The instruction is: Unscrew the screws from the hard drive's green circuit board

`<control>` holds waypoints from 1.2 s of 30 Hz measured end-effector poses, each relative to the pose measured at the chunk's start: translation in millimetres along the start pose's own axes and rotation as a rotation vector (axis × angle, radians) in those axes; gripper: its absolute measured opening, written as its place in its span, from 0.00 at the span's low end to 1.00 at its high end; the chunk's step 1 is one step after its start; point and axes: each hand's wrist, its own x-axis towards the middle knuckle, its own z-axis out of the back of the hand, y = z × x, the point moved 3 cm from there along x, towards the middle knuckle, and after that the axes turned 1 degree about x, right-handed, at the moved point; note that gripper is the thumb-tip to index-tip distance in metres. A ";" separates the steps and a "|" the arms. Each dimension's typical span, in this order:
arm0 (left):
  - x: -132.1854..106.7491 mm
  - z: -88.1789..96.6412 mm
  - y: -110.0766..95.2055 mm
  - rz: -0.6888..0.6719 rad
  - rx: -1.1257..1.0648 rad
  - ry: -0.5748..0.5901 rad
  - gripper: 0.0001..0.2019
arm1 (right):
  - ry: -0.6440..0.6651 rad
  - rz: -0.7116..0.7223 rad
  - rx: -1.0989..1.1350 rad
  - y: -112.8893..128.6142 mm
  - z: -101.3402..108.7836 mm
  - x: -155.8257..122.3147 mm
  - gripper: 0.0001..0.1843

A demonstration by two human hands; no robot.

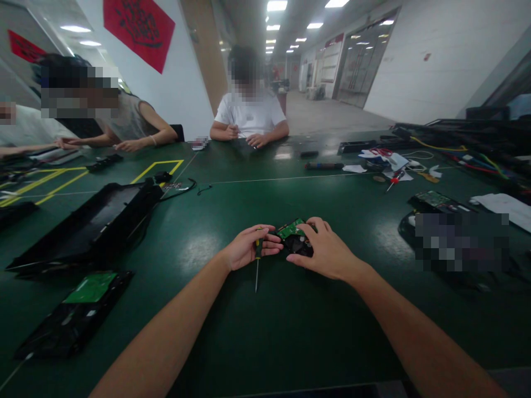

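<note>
My left hand (249, 247) is closed round the handle of a small screwdriver (258, 265), whose thin shaft points down toward me over the green table (290, 326). My right hand (326, 250) rests on a small black device with a green circuit board (292, 236) at the table's middle, fingers curled over its right side and top. The fingertips of both hands meet at the board's left edge.
A large black housing (95, 224) lies at the left, with a black drive bearing a green board (78, 309) nearer me. More boards and parts (435, 200), a red screwdriver (394, 179) and cables lie at the right. People sit across the table and at the far left.
</note>
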 end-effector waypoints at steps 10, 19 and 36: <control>3.3 8.7 0.5 -0.012 0.027 0.024 0.14 | 0.011 0.065 -0.034 3.1 -13.5 -2.8 0.40; 3.1 7.3 -0.8 -0.097 -0.033 0.094 0.12 | -0.007 0.088 -0.013 -7.5 -16.1 4.8 0.36; 9.3 6.5 2.0 -0.278 -0.087 -0.025 0.23 | -0.060 0.091 -0.017 -29.9 -25.1 17.1 0.35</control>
